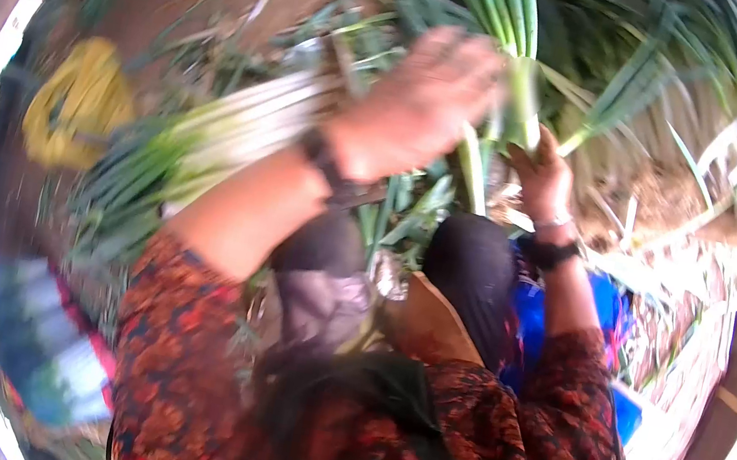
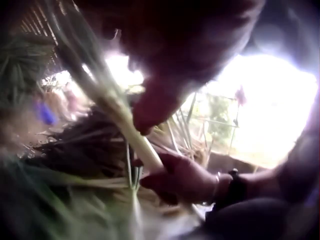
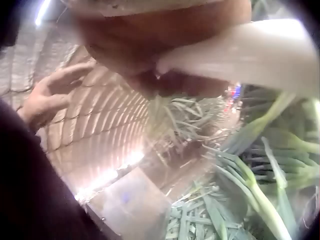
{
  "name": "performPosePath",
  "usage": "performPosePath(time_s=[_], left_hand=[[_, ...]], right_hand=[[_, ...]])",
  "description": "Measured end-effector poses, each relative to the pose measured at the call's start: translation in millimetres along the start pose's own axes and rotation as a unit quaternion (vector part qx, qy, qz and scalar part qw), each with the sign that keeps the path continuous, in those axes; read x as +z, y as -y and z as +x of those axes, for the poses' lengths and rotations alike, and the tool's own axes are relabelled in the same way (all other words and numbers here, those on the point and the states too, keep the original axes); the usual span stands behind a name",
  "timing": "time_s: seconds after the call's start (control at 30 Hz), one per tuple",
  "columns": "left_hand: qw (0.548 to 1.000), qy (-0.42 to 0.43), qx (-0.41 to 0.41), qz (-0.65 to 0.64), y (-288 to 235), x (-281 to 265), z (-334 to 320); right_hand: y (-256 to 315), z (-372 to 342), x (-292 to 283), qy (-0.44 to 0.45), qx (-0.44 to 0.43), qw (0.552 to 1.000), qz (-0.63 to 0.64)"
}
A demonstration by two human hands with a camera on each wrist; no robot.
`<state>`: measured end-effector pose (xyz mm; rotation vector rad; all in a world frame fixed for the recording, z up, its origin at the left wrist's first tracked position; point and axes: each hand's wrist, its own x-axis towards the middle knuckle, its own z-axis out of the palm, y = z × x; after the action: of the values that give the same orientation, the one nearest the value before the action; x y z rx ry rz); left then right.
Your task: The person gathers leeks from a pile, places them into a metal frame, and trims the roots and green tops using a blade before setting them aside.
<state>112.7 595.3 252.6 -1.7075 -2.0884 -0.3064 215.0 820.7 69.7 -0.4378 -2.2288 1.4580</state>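
In the head view my right hand point(image 1: 547, 178) holds a leek point(image 1: 523, 100) near its white lower end, the green leaves pointing up and away. The left wrist view shows the right hand point(image 2: 182, 180) with fingers and thumb round the end of the pale stem point(image 2: 142, 148). My left hand point(image 1: 437, 94), blurred, is beside the stem with fingers extended. It looms dark over the leek in the left wrist view. In the right wrist view, the left hand point(image 3: 47, 97) has its fingers spread, apart from the white stem point(image 3: 245, 57) in my right hand point(image 3: 165, 55).
Trimmed leeks point(image 1: 239, 124) lie in a row at the left, beside a yellow bundle point(image 1: 80, 105). A heap of untrimmed leeks point(image 1: 674, 116) with roots is at the right. Cut leaves litter the ground, and a woven wall point(image 3: 110, 110) curves behind.
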Motion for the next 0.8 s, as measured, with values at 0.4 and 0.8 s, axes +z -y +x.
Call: performPosePath(time_s=[0.4,0.8], left_hand=[[0.874,0.312,-0.373,0.025,96,-85,-205],[0.799,0.176,-0.479,0.318,196,-167,-388]], right_hand=[[175,-1,105,0.223,-0.369,0.866,-0.254],[199,56,348,0.218,-0.41,0.826,-0.32]])
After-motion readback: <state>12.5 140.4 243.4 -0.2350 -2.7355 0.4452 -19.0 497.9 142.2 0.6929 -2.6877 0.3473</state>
